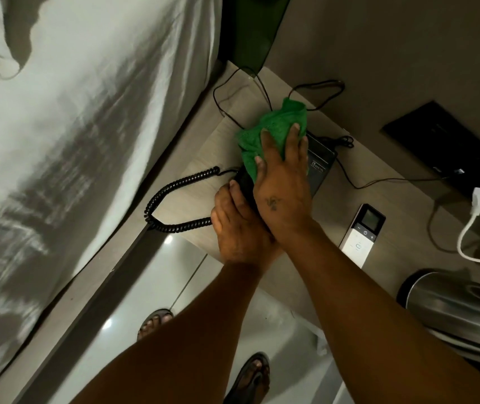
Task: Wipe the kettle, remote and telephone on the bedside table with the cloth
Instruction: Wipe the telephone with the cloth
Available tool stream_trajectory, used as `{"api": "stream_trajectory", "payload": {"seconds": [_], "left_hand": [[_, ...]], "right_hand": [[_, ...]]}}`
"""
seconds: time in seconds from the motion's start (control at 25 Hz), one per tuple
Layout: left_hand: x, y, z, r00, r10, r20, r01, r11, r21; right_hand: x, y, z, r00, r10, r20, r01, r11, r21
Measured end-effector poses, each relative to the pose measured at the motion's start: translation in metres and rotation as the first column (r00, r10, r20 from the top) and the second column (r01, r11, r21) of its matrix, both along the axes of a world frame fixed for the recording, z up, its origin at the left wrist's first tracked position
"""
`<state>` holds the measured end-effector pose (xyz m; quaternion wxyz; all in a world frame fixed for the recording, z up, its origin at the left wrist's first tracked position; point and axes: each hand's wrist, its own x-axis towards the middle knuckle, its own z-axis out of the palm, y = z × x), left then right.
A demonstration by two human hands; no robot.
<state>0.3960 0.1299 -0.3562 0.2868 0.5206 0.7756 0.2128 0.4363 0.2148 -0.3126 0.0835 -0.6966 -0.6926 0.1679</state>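
Note:
A black telephone (322, 161) sits on the wooden bedside table (212, 150), its coiled cord (174, 199) looping off to the left. My right hand (284, 185) lies flat on a green cloth (273, 129), pressing it onto the top of the telephone. My left hand (237, 223) grips the near end of the telephone, partly under my right wrist. A white remote (362, 231) with a small screen lies on the table to the right. The steel kettle (463, 310) stands at the lower right edge, only partly in view.
A bed with white sheets (72, 141) runs along the left of the table. Thin black cables (262, 91) trail behind the telephone. A dark wall panel (448, 141) and a white plug with cord (479, 202) are at the right. My sandalled feet (253, 371) stand on the tiled floor.

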Motion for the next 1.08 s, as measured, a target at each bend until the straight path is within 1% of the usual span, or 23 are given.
{"api": "stream_trajectory", "payload": {"seconds": [0.12, 0.16, 0.24, 0.28, 0.32, 0.4, 0.44, 0.52, 0.56, 0.64, 0.76, 0.8, 0.88, 0.92, 0.96, 1.08], "left_hand": [[-0.002, 0.0, -0.006, 0.998, -0.028, -0.065, 0.027, 1.0, -0.013], [-0.002, 0.0, -0.008, 0.996, -0.039, -0.08, 0.037, 0.999, -0.026], [-0.002, -0.001, -0.008, 0.995, -0.055, -0.087, 0.052, 0.998, -0.04], [-0.001, -0.002, -0.007, 0.994, -0.054, -0.092, 0.051, 0.998, -0.035], [-0.001, -0.002, -0.006, 0.994, -0.05, -0.094, 0.048, 0.998, -0.031], [0.0, 0.0, -0.005, 0.996, -0.042, -0.077, 0.04, 0.999, -0.034], [0.0, 0.0, -0.005, 0.997, -0.033, -0.068, 0.031, 0.999, -0.031], [0.002, 0.0, -0.004, 0.998, -0.002, -0.066, 0.002, 1.0, 0.0], [0.003, 0.001, -0.004, 0.998, 0.013, -0.069, -0.012, 1.0, 0.016], [0.004, 0.0, -0.004, 0.998, 0.024, -0.064, -0.022, 0.999, 0.031], [0.002, 0.0, -0.005, 0.998, -0.014, -0.064, 0.014, 1.0, -0.008], [0.001, 0.001, -0.007, 0.997, -0.029, -0.071, 0.027, 0.999, -0.03], [0.001, 0.001, -0.008, 0.996, -0.038, -0.08, 0.035, 0.998, -0.042], [0.001, 0.001, -0.008, 0.996, -0.033, -0.086, 0.031, 0.999, -0.036], [0.001, 0.001, -0.009, 0.996, -0.029, -0.089, 0.026, 0.999, -0.031], [0.002, -0.001, -0.01, 0.998, -0.019, -0.066, 0.017, 1.0, -0.019]], "right_hand": [[0.01, 0.039, 0.005, 0.998, -0.02, 0.055, 0.017, 0.998, 0.06], [0.015, 0.059, 0.007, 0.997, -0.049, 0.057, 0.045, 0.997, 0.058], [0.025, 0.094, 0.014, 0.993, -0.12, -0.019, 0.12, 0.993, -0.005], [0.026, 0.1, 0.018, 0.992, -0.119, -0.041, 0.118, 0.993, -0.027], [0.027, 0.097, 0.019, 0.997, -0.08, -0.012, 0.08, 0.997, -0.018], [0.026, 0.067, 0.018, 0.992, 0.055, 0.115, -0.058, 0.998, 0.023], [0.024, 0.043, 0.016, 0.985, 0.11, 0.133, -0.114, 0.993, 0.022], [0.018, -0.003, 0.011, 0.986, 0.143, 0.082, -0.143, 0.99, -0.013], [0.014, -0.017, 0.011, 0.988, 0.137, 0.067, -0.136, 0.991, -0.008], [0.01, -0.022, 0.014, 0.989, 0.108, 0.103, -0.112, 0.993, 0.038], [0.015, 0.023, 0.019, 0.983, 0.056, 0.172, -0.072, 0.994, 0.087], [0.019, 0.045, 0.023, 0.986, 0.018, 0.168, -0.034, 0.995, 0.092], [0.027, 0.083, 0.028, 0.991, -0.105, 0.077, 0.099, 0.992, 0.074], [0.027, 0.089, 0.03, 0.991, -0.129, 0.035, 0.127, 0.99, 0.064], [0.026, 0.087, 0.03, 0.993, -0.117, 0.016, 0.115, 0.99, 0.077], [0.021, 0.033, 0.025, 0.994, 0.071, 0.078, -0.083, 0.982, 0.168]]}}
